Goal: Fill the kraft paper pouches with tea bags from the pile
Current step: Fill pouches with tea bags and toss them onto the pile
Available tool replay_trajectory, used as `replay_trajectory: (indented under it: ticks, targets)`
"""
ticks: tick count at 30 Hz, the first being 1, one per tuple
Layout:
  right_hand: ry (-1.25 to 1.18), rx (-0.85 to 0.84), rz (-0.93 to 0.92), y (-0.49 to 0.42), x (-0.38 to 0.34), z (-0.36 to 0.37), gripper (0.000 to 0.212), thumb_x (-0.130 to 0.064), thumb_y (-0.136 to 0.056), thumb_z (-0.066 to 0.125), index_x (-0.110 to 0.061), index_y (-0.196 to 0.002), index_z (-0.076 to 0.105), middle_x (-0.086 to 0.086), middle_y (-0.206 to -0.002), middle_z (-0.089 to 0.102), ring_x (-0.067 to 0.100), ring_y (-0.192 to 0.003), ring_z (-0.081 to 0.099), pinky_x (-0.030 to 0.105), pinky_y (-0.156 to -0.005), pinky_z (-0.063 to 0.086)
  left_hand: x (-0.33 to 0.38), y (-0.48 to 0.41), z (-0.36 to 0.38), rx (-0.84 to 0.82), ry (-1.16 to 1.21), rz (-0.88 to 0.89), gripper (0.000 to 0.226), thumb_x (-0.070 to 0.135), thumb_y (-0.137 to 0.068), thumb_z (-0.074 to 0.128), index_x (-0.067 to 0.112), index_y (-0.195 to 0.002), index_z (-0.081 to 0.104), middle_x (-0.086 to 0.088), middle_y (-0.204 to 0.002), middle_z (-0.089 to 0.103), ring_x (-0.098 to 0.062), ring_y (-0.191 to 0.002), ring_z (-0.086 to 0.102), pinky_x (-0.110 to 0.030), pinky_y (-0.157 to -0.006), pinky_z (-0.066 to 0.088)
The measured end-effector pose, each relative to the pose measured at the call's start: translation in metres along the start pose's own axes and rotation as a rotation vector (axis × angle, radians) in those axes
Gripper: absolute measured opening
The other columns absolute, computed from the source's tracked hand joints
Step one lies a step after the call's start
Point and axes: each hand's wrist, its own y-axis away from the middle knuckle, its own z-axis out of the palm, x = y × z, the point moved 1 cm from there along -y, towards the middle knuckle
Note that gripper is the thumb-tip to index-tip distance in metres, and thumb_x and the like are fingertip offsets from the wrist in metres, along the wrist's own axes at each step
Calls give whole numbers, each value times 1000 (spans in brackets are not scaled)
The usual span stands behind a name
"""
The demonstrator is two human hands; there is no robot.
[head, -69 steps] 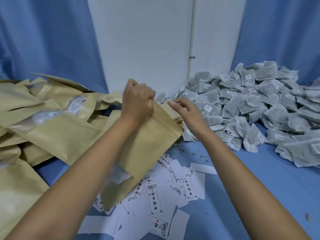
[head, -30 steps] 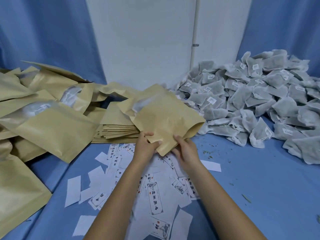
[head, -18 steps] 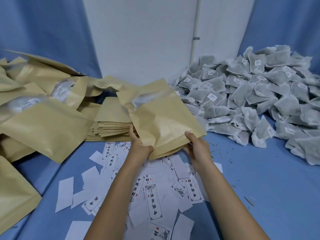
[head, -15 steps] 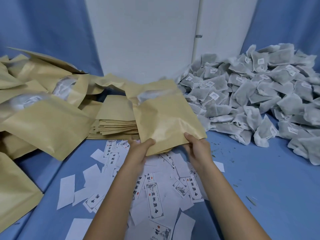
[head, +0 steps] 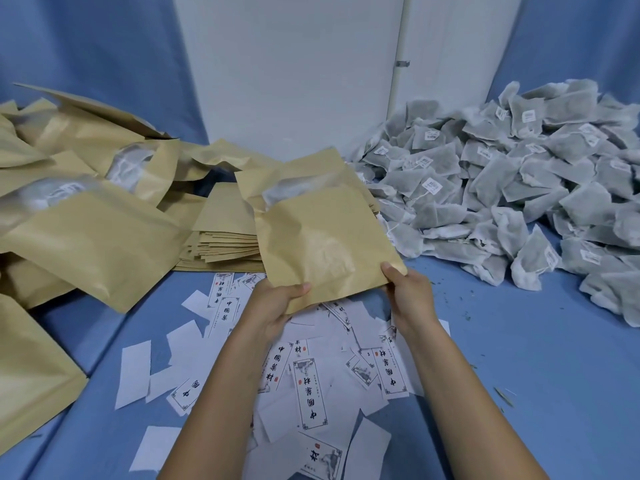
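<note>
I have one pouch up at centre frame, held by its near edge and tilted away toward 12 o'clock. My left hand grasps the near left corner, thumb curled over the top face. My right hand pinches the near right corner. The pouch is plain kraft with no print that I can see, and a clear window sits near its far end.

Just behind it, toward 11 o'clock, lies a flat stack of pouches. At 9 to 10 o'clock, plumper pouches lie heaped and overlapping, some showing windows.

The tea bags are piled from 1 to 3 o'clock, well apart from my hands. They are grey-green, many with small white tags whose print is too small to read.

Under my wrists, at 6 o'clock, paper labels are scattered, some blank side up. The printed ones carry black Chinese characters and a small red seal. I can make out 中 and 材.

Everything rests on blue cloth.
</note>
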Motion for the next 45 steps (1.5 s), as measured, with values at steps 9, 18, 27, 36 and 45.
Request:
replay_trajectory:
  ticks: [9, 18, 27, 36, 45]
  targets:
    - [-176, -49, 101, 4, 3, 4, 16, -9, -84, 70, -3, -73, 60, 5, -78, 69, 15, -72, 64, 25, -79, 56, -2, 3, 8, 4, 28, 76, 33, -7, -80, 68, 6, -111, 62, -8, -102, 71, -12, -78, 69, -18, -52, 52]
    - [-104, -19, 52, 11, 8, 9, 43, -11, -81, 73, -18, -43, 55, 0, -53, 60, 12, -50, 57, 18, -53, 49, -7, 3, 15, 16, 8, 124, 27, -5, -81, 67, 10, -104, 64, -8, -106, 70, -23, -100, 65, -42, -94, 50]
    - [-131, -86, 62, 17, 13, 15, 25, -7, -85, 69, -6, -62, 57, 2, -59, 65, 11, -52, 61, 17, -49, 48, -10, 4, 19, 2, -5, 165, 30, -4, -81, 67, 7, -109, 64, -7, -105, 71, -21, -98, 67, -30, -83, 52]
    - [-118, -181, 44, 25, 16, 22, 12, -6, -84, 68, 5, -89, 68, 11, -90, 74, 19, -84, 70, 29, -80, 56, -10, 8, 23, -2, -30, 203, 33, -4, -82, 67, 4, -114, 63, -10, -108, 70, -24, -101, 66, -42, -95, 50]
    - [-59, -184, 88, 31, 22, 28, 20, -9, -82, 71, 10, -84, 65, 21, -90, 69, 27, -83, 67, 36, -85, 54, -15, 1, 22, -6, -66, 232, 23, 0, -80, 69, 10, -101, 68, -9, -97, 73, -29, -93, 69, -53, -90, 51]
